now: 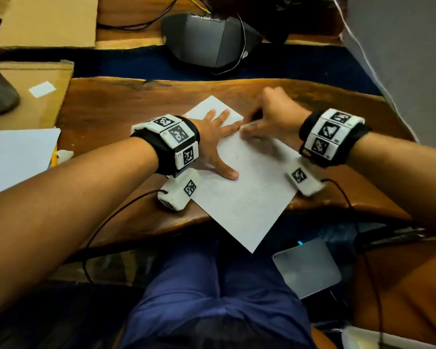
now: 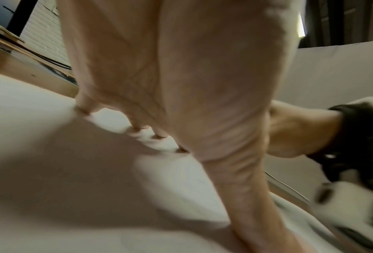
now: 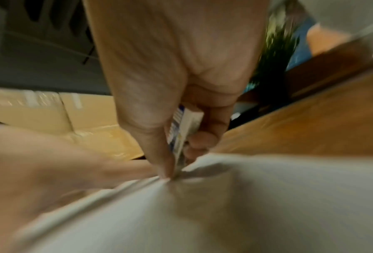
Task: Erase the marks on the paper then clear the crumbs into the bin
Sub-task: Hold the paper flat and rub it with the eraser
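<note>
A white sheet of paper (image 1: 247, 192) lies turned at an angle on the wooden desk (image 1: 106, 109), its near corner hanging over the front edge. My left hand (image 1: 217, 137) lies flat on the paper's upper part, fingers spread and straight, pressing it down (image 2: 174, 85). My right hand (image 1: 269, 119) pinches a white eraser in a blue-and-white sleeve (image 3: 183, 130) between thumb and fingers, its tip pressed onto the paper (image 3: 224, 205) near the left hand's fingertips. The right wrist view is blurred. Marks on the paper are too faint to make out.
A dark grey conference phone (image 1: 207, 39) with cables sits beyond the desk's far edge. Cardboard (image 1: 35, 91) and white sheets (image 1: 15, 157) lie at the left. A grey bin (image 1: 307, 268) with a dark liner stands below the desk at the right, beside my knees.
</note>
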Tool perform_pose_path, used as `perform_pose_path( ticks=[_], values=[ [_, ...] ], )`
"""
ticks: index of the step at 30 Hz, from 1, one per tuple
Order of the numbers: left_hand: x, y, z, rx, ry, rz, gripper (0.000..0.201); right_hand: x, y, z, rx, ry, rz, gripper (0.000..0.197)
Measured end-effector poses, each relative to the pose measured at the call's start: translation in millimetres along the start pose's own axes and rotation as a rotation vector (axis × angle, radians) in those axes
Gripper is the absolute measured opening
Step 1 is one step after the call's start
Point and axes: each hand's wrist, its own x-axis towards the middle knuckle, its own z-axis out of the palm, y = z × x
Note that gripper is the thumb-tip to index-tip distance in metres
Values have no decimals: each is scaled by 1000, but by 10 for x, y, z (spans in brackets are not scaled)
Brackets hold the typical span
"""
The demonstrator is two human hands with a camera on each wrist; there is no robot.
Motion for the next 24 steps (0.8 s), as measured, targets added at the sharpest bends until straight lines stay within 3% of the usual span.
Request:
perform_pose_path(
  ticks=[2, 6, 11, 15, 18, 20, 24],
  values=[
    [-12, -1, 8, -3, 11, 0, 140, 81, 71, 13, 35, 87, 52, 21],
    [-5, -21, -10, -22, -8, 10, 135, -165, -215, 150, -45, -145, -188, 10],
    [23, -23, 3, 5, -2, -4, 148, 80, -5, 20, 21, 70, 27, 19],
    [37, -42, -5, -11, -10, 21, 141, -140, -257, 197, -38, -128, -179, 10],
    [41, -21, 4, 0, 2, -2, 145, 45, -72, 41, 7, 14, 2, 16],
    [34, -23, 9, 5, 10, -7, 147, 103, -21, 41, 29, 98, 43, 15],
    [38, -46, 8, -20, 13, 39, 145, -175, -295, 235, -8, -83, -155, 4]
  ],
)
